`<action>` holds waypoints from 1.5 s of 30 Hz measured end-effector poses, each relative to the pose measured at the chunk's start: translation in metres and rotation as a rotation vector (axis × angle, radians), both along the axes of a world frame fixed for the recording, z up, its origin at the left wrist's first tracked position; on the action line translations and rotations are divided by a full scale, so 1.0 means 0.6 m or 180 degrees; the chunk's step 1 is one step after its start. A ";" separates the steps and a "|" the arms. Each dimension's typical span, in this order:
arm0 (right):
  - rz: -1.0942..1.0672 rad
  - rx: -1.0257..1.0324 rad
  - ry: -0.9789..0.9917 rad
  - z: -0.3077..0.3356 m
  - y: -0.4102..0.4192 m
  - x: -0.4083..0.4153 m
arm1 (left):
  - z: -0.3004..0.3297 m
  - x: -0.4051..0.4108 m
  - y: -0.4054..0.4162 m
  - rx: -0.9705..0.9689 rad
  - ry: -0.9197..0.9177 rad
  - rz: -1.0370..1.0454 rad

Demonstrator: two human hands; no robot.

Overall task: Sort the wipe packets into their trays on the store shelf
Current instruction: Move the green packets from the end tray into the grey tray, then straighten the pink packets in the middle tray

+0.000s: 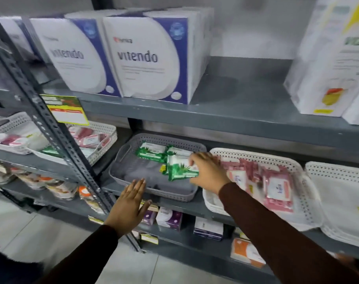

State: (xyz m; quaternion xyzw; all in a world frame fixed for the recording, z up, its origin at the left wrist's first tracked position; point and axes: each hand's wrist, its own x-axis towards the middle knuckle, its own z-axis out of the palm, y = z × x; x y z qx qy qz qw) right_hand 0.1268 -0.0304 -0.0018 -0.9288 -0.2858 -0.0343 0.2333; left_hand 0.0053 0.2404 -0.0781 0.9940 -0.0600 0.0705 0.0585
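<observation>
A grey perforated tray [131, 152] on the middle shelf holds green-and-white wipe packets [152, 151] at its back. My right hand [207, 171] grips another green-and-white wipe packet [179, 169] over the tray's right side. My left hand [128, 206] hovers flat with spread fingers at the tray's front rim, holding nothing. To the right, a white perforated tray [297, 167] is filled with pink wipe packets [277, 189].
Another white tray [338, 173] stands at far right. A white tray [104, 130] with pink and green packets sits left, behind a slanted metal upright [57, 138]. Large white boxes [147, 56] fill the upper shelf. Small boxes [169, 219] line the lower shelf.
</observation>
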 end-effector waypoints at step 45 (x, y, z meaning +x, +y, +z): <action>-0.2380 0.0512 0.0926 -0.091 -0.371 -0.005 | 0.088 0.187 -0.454 -0.0017 0.0220 -0.1426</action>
